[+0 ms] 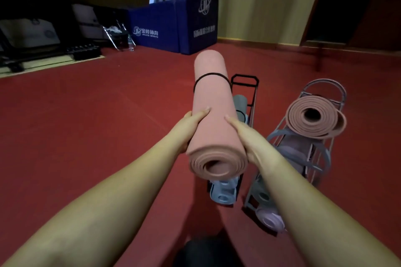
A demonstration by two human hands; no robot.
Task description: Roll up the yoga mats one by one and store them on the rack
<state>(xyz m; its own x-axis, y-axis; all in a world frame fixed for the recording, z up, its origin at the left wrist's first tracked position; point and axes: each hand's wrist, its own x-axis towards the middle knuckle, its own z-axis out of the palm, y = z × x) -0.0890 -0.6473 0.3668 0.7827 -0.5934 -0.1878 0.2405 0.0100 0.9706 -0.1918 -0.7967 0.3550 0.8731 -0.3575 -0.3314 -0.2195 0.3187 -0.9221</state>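
head: left hand [191, 128] and right hand [247, 136] both curl fingers round rolled pink mat [213, 112], held above black rack [245, 93] | risk: loose near end could unroll, only far end banded

Dim room with red floor [86, 115] all round below the fingers, yellowish wall [260, 2] far beyond them, blue padded sports equipment [173, 26] with white logos straight past the fingertips, dark bags and gear [43, 37] far left, dark doorway [358, 2] at far right.
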